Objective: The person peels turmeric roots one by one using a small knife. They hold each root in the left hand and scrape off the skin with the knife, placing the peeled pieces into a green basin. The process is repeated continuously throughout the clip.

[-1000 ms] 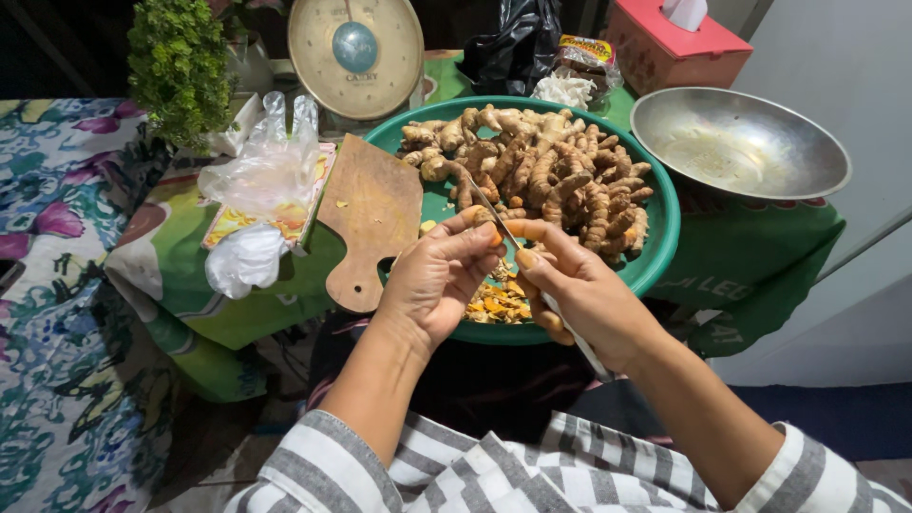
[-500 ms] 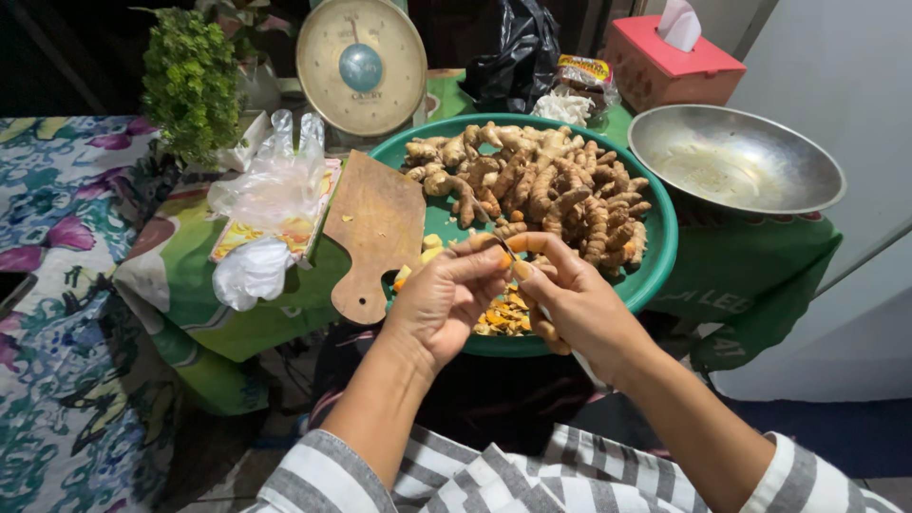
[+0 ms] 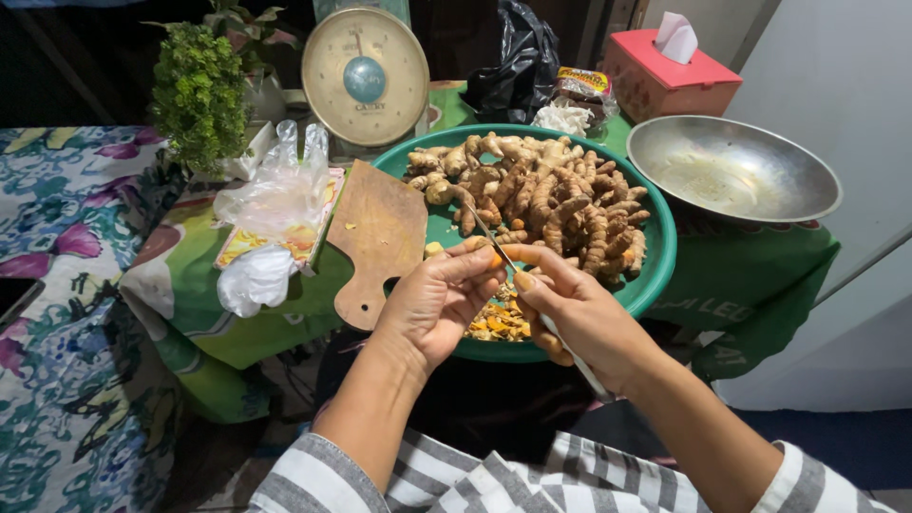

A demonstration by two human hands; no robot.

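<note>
Centrally, a green basin (image 3: 655, 275) of turmeric roots (image 3: 541, 195) sits on the surface; a steel bowl (image 3: 731, 171) stands to its right, a red tissue box (image 3: 670, 76) behind that, and a yellow-labelled packet (image 3: 581, 84) beside a black bag (image 3: 518, 62). Left hand (image 3: 432, 304) fingers pinch a small orange root piece (image 3: 496, 260) at their tips. Right hand (image 3: 579, 318) fingers clasp a knife (image 3: 494, 237), its long axis running from the palm up-left, tip over the roots.

The piece of root pinched in the left hand (image 3: 432, 304) is almost wholly hidden by its fingers. The knife (image 3: 532, 304) handle is covered by the right hand (image 3: 579, 318). The scale (image 3: 366, 76) is cropped at the far edge.
</note>
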